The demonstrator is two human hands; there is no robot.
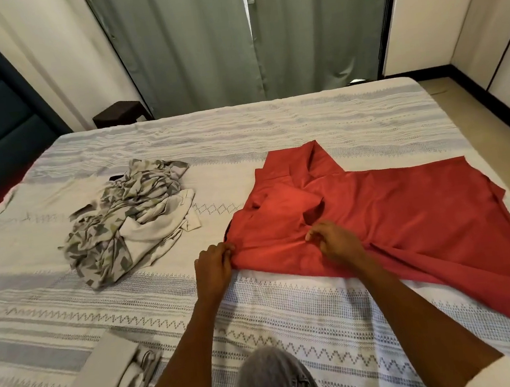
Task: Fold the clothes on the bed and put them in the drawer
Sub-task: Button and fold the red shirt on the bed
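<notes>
Currently the near edge of the red garment [395, 218] is pinched by curled fingers of the left hand [213, 267] and right hand [335, 241], cloth bunched between them; garment is spread on the bed [271, 127] toward 2 o'clock; crumpled patterned clothes [128, 218] are piled at 10 o'clock, apart from it

both hands are pinching the near edge of the red garment [393, 208] lying on the bed [294, 317]: left hand [213, 267] gripping its corner, right hand [336, 241] just beside; a patterned garment [128, 221] is lying crumpled beyond the left hand.
</notes>
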